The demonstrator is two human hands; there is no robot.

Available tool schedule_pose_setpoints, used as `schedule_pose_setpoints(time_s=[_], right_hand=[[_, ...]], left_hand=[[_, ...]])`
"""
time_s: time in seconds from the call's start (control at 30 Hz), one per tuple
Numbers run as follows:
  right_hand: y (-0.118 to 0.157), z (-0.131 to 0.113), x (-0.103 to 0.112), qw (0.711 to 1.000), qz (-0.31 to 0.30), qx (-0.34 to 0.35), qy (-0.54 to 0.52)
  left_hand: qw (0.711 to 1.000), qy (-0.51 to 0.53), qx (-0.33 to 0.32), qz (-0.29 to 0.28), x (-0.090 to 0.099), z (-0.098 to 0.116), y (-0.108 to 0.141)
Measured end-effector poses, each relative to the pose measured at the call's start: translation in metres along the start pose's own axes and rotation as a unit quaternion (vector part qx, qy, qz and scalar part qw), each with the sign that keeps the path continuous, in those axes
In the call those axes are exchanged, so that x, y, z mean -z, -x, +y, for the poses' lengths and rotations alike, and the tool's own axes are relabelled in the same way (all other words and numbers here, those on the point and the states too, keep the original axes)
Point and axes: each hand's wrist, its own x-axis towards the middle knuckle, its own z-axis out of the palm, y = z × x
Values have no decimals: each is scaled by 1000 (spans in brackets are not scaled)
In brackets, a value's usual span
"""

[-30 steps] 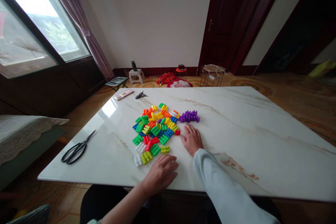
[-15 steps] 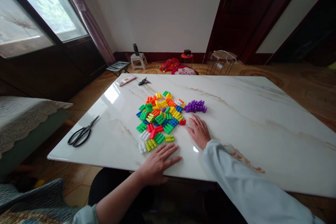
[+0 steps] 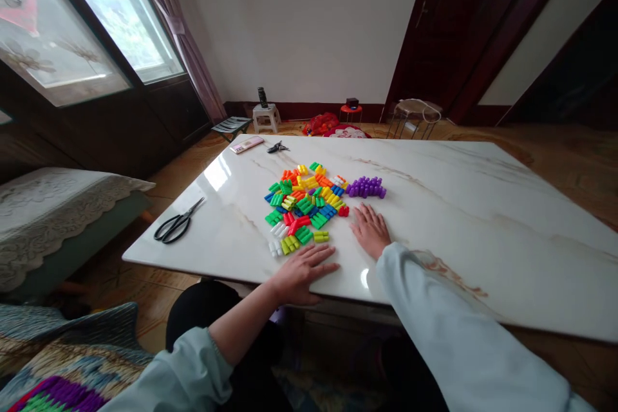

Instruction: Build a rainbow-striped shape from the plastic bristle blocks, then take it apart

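We rest both hands on a white marbled table (image 3: 483,206), palms down, beside a spread of brightly colored plastic blocks (image 3: 304,206) lying near its middle. Our left hand (image 3: 300,273), fingers extended and slightly parted, holds nothing and lies at the near edge, just below a yellow-green block (image 3: 321,237). Our right hand (image 3: 371,230), its fingers loosely spread and also free of any object, lies to the right of the pile, close to a small red block (image 3: 344,212). Beyond its fingertips, a cluster of purple blocks (image 3: 367,187) sits at the pile's right side. Green, blue, orange, yellow, red and white pieces make up the rest, some overlapping. To the left, black-handled scissors (image 3: 177,224) lie on the tabletop, tips pointing away from us. Toward the far left corner, a phone (image 3: 246,144) lies near a small dark tool (image 3: 278,147). Past the table, a white stool (image 3: 266,117) bearing a dark cylindrical object (image 3: 262,98) stands against the wall, and an orange-topped stool (image 3: 351,109) holds a dark box (image 3: 352,103).
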Motion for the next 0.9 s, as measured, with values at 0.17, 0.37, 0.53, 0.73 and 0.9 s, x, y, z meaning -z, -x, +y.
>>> schedule_pose_setpoints(time_s=[0.17, 0.37, 0.53, 0.73, 0.9], right_hand=[[51, -5, -3, 1000, 1, 6, 30], [69, -10, -6, 999, 46, -10, 24], [65, -10, -2, 998, 65, -5, 0], [72, -9, 0, 996, 83, 3, -23], [89, -7, -1, 995, 88, 8, -37]], left_hand=[[1000, -13, -9, 13, 1, 1, 0], [1000, -27, 1, -10, 1, 0, -4], [997, -45, 40, -48, 0, 5, -10], [990, -42, 82, -105, 7, 15, -15], [992, -48, 69, -99, 8, 11, -14]])
